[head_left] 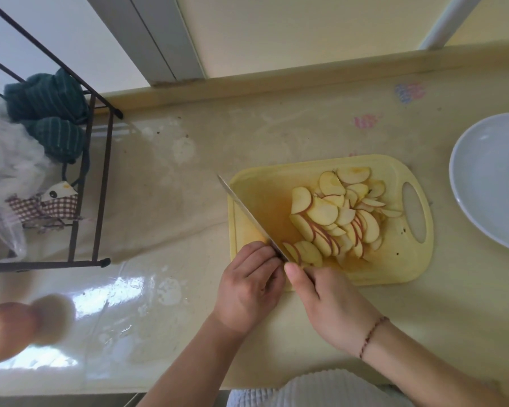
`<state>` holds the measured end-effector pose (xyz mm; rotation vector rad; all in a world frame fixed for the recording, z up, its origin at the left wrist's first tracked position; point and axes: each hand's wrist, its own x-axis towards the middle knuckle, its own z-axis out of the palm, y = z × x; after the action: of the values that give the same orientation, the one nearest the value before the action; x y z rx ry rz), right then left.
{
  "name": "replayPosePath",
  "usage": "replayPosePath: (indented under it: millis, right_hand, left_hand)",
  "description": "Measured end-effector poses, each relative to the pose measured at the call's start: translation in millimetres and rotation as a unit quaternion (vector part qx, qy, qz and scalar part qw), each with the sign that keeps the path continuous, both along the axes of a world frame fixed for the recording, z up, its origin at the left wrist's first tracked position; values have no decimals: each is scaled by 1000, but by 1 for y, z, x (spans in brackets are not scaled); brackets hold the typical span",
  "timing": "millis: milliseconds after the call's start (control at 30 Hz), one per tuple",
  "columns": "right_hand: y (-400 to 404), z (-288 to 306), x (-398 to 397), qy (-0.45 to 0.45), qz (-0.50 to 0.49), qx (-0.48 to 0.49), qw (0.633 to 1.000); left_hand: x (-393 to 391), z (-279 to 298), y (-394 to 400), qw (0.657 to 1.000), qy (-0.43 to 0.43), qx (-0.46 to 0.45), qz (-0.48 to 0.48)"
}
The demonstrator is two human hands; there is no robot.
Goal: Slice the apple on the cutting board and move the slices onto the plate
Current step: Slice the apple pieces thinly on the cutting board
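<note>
Clutter sits at the far left: a dark wire rack (80, 171) holding a green striped cloth (46, 113), and, blurred at the near corner, a brownish round thing I cannot identify. The glossy desk (165, 201) runs rightward to the yellow cutting board (394, 265). The left hand (249, 292) rests at the board's near left corner, its fingers (259, 254) curled together with the knuckles against the flat of the knife (247, 214); whatever last bit of apple it may be pinning is hidden beneath them, so I cannot tell. The blade runs diagonally from its tip beyond the board's left edge down to the right hand (329, 306), whose fingers wrap the handle (almost wholly covered) with the thumb laid along the top. Just right of the blade, the apple slices (332, 215) lie fanned in an overlapping heap across the middle of the board, thin half-moons with red skin edges. Further right, well apart from the heap and just beside the board's handle end, the pale plate (465, 177) carries nothing. Slicing looks close to finished, judging by the heap, and none of the transfer has begun. The next move likely calls for a final cut or two, then gathering the slippery slices, perhaps on the blade's flat, and carrying them right to the plate without scattering.
</note>
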<state>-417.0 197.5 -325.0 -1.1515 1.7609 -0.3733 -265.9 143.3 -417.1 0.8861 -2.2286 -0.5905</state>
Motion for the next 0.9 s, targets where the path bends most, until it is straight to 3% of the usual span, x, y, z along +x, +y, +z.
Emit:
replayPosePath:
  millis: [200, 333, 467, 533, 667, 767, 900]
  right_hand:
    - [-16, -3, -18, -11, -29, 2, 1000]
    - [-11, 3, -32, -204, -144, 99, 963]
    - [-8, 15, -29, -225, -106, 74, 966]
    - [0, 26, -29, -159, -56, 21, 986]
    - [13, 38, -29, 83, 58, -52, 993]
    - [14, 38, -23, 259, 146, -78, 952]
    - [15, 33, -16, 348, 232, -98, 903]
  left_hand:
    - [2, -4, -1, 1000, -7, -19, -16]
    - [-1, -5, -1, 999, -8, -24, -27]
    - [-3, -1, -5, 998, -9, -20, -58]
    - [7, 7, -5, 999, 13, -35, -30]
    - [29, 38, 5, 982, 86, -76, 152]
    - [24, 59, 4, 989, 51, -114, 85]
    - [3, 68, -11, 989, -115, -91, 14]
